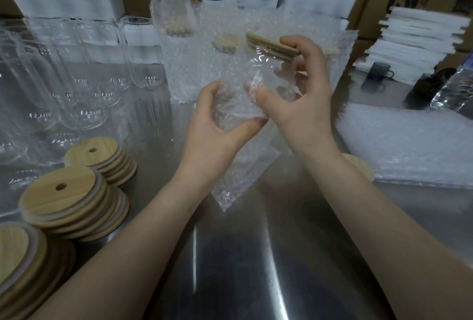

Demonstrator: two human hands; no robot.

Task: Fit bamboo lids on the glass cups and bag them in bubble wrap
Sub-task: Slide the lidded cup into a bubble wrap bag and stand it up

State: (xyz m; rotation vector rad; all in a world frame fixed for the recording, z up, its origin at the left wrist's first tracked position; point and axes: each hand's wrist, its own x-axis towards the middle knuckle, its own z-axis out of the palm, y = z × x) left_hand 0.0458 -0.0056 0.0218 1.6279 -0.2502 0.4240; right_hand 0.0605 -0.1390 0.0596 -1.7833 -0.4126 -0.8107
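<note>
A lidded glass cup [266, 69], its bamboo lid [271, 46] tilted away, hangs above the steel table [256, 255] as a person's right hand [297, 89] clasps it near the top. The left hand [215, 125] grips a bubble-wrap bag [238, 145] bunched around the cup's base. Stacked bamboo lids [66, 199] and empty glass cups [89, 71] sit left; bagged cups [176, 46] stand behind.
</note>
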